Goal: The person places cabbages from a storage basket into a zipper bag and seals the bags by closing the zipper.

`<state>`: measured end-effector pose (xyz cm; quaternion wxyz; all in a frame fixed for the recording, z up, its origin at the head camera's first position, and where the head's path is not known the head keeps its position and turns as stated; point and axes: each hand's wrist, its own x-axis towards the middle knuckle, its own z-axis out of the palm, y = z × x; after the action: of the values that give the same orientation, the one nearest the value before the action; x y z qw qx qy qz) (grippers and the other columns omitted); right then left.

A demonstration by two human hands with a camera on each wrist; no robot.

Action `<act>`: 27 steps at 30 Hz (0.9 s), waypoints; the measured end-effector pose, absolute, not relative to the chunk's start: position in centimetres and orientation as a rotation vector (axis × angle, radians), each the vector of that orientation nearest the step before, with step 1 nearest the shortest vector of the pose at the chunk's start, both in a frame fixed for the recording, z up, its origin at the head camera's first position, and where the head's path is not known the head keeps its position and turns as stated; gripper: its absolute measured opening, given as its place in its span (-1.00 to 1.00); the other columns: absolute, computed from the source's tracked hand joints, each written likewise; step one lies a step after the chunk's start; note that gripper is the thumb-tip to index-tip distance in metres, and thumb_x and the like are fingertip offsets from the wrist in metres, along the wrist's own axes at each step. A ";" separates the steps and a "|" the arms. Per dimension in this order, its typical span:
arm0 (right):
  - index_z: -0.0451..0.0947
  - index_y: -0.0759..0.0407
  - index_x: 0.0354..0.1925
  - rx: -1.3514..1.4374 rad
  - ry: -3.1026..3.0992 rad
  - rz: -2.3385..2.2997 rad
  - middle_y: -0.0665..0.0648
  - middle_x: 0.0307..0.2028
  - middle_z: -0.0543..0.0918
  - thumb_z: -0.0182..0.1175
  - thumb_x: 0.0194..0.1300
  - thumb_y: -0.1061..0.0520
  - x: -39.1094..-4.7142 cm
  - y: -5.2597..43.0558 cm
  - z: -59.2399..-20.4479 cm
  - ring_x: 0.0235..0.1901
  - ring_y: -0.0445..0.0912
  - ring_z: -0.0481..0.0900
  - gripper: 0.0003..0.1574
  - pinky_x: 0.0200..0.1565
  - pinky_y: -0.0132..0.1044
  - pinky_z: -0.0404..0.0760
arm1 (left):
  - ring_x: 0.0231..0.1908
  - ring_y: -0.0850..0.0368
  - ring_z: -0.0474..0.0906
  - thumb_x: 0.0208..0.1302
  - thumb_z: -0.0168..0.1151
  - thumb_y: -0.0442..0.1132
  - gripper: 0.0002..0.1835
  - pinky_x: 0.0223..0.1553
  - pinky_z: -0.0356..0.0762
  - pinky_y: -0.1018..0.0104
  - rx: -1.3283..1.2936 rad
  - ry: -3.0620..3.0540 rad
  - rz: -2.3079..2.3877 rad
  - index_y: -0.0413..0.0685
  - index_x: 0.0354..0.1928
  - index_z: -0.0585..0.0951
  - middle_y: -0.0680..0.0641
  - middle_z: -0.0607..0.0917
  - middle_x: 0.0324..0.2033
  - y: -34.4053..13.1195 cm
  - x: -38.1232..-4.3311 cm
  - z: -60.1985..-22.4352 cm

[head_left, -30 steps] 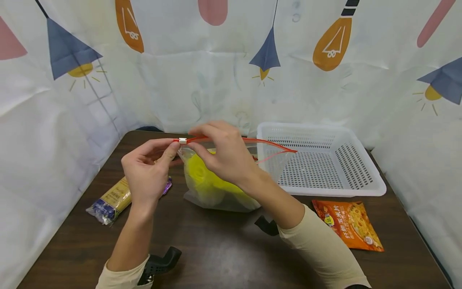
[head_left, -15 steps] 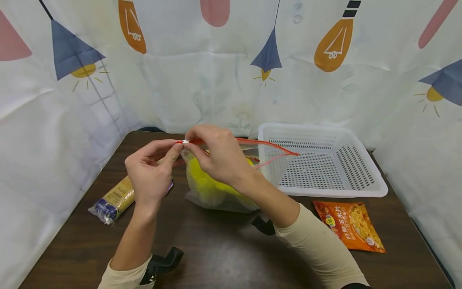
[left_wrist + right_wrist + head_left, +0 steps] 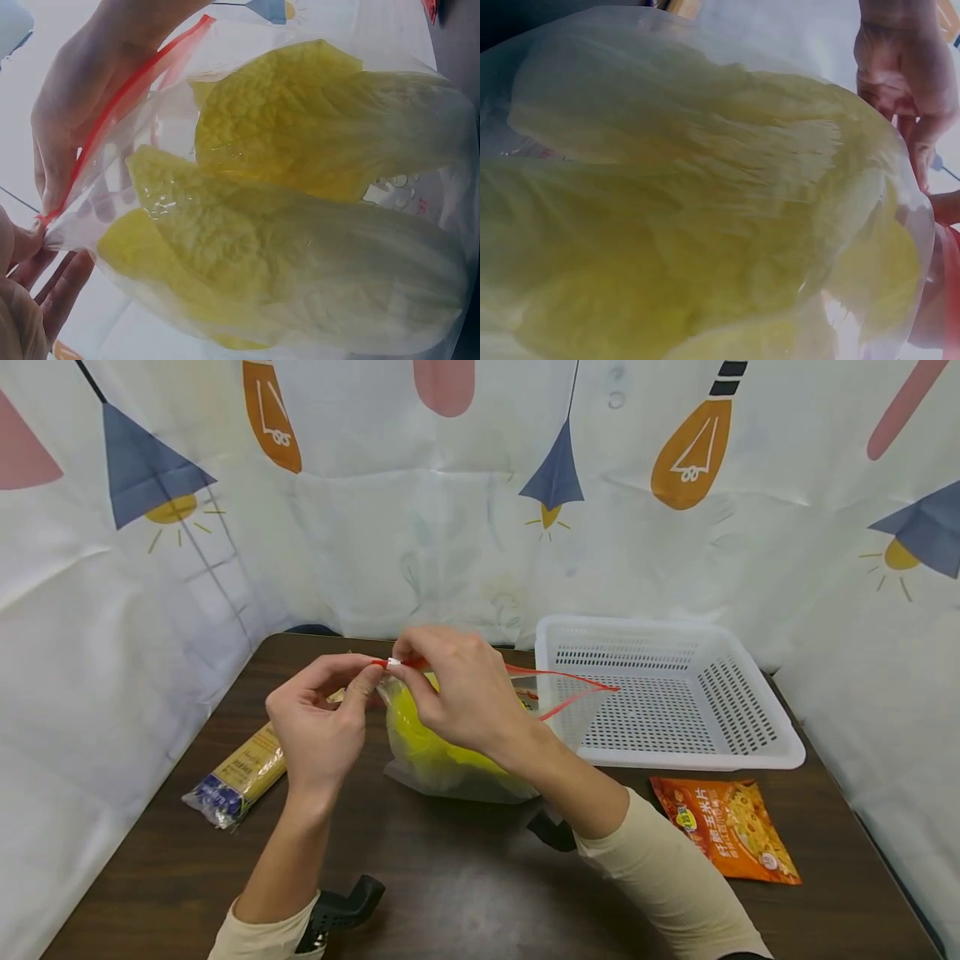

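Note:
A clear zip bag (image 3: 461,787) with a red zipper (image 3: 564,674) stands on the table, its right part gaping. Inside are yellow-green heads of napa cabbage (image 3: 262,225), lying side by side in the left wrist view. My left hand (image 3: 322,722) pinches the bag's left top corner at the zipper's end between thumb and fingers. Right beside it, my right hand (image 3: 467,697) pinches the small white slider (image 3: 393,662) on the zipper. Both hands' fingertips nearly meet there. The right hand and forearm cover part of the bag in the head view.
A white perforated plastic basket (image 3: 675,758) stands behind on the right. In front of it lies an orange snack packet (image 3: 731,831). A yellow-and-blue packet (image 3: 240,772) lies at left, partly behind my left arm. A patterned curtain surrounds the dark wooden table (image 3: 450,893).
Both hands have shifted slightly right and down, with the zipper's left end and the white slider between them. The right fingertips now cover more of the slider. The packets and basket stay put.

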<state>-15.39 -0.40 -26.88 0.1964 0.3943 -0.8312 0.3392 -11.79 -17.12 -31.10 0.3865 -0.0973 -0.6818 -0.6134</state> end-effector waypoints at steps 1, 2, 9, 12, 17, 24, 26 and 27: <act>0.63 0.05 -0.20 1.100 -2.333 0.945 -0.07 -0.27 0.73 0.28 0.46 0.09 -15.3 -0.3 -26.9 -0.22 -0.23 0.70 -0.93 -0.26 -0.38 0.59 | -0.35 0.18 0.78 0.22 0.47 -0.47 -0.93 -0.43 0.73 0.38 -0.241 -1.739 -1.555 -0.39 -0.28 0.78 0.04 0.82 -0.38 -17.1 -11.8 -31.1; 0.63 0.04 -0.20 1.097 -2.338 0.936 -0.07 -0.27 0.73 0.28 0.46 0.09 -15.3 -0.3 -26.9 -0.23 -0.23 0.70 -0.93 -0.26 -0.37 0.59 | -0.35 0.18 0.78 0.22 0.47 -0.47 -0.93 -0.43 0.73 0.38 -0.238 -1.743 -1.548 -0.38 -0.28 0.78 0.04 0.82 -0.38 -17.0 -11.8 -31.2; 0.63 0.04 -0.18 1.060 -2.372 0.902 -0.07 -0.26 0.74 0.27 0.46 0.08 -15.0 0.3 -26.9 -0.26 -0.21 0.69 -0.94 -0.27 -0.34 0.60 | -0.36 0.17 0.77 0.24 0.48 -0.42 -0.92 -0.44 0.72 0.41 -0.221 -1.749 -1.505 -0.34 -0.28 0.79 0.08 0.81 -0.37 -17.0 -11.8 -31.3; 0.63 0.03 -0.18 1.041 -2.392 0.899 -0.08 -0.25 0.74 0.28 0.46 0.08 -14.9 0.8 -26.9 -0.24 -0.21 0.71 -0.94 -0.28 -0.33 0.60 | -0.37 0.17 0.77 0.24 0.48 -0.41 -0.92 -0.45 0.72 0.42 -0.218 -1.750 -1.496 -0.33 -0.28 0.79 0.08 0.81 -0.37 -17.0 -11.9 -31.3; 0.64 0.04 -0.18 1.024 -2.396 0.893 -0.07 -0.25 0.75 0.29 0.45 0.09 -14.8 1.6 -27.0 -0.22 -0.18 0.74 -0.94 -0.26 -0.30 0.63 | -0.38 0.17 0.77 0.25 0.48 -0.39 -0.89 -0.45 0.72 0.40 -0.221 -1.757 -1.485 -0.35 -0.28 0.79 -0.02 0.81 -0.38 -17.1 -11.8 -31.3; 0.64 0.04 -0.18 1.004 -2.395 0.855 -0.05 -0.26 0.74 0.28 0.45 0.07 -14.4 2.8 -27.2 -0.34 -0.16 0.65 -0.93 -0.29 -0.33 0.60 | -0.42 0.17 0.76 0.24 0.47 -0.44 -0.92 -0.44 0.73 0.38 -0.203 -1.750 -1.499 -0.37 -0.28 0.78 0.07 0.80 -0.42 -17.1 -11.6 -31.1; 0.65 0.05 -0.19 1.002 -2.389 0.842 -0.04 -0.26 0.74 0.27 0.46 0.07 -14.2 3.2 -27.2 -0.38 -0.15 0.61 -0.91 -0.29 -0.32 0.59 | -0.42 0.17 0.76 0.24 0.46 -0.45 -0.92 -0.45 0.73 0.38 -0.205 -1.753 -1.497 -0.37 -0.28 0.78 0.10 0.79 -0.43 -17.0 -11.5 -31.1; 0.66 0.05 -0.19 1.002 -2.384 0.836 -0.03 -0.26 0.74 0.27 0.46 0.07 -14.1 3.4 -27.2 -0.39 -0.14 0.59 -0.91 -0.30 -0.32 0.58 | -0.42 0.17 0.76 0.25 0.45 -0.45 -0.92 -0.45 0.73 0.38 -0.206 -1.754 -1.498 -0.38 -0.28 0.77 0.11 0.79 -0.44 -17.0 -11.5 -31.1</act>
<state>-14.11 3.42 -27.25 0.2103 0.3603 -0.8576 0.3008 -11.52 -17.00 -31.05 0.4014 -0.0814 -0.6938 -0.5924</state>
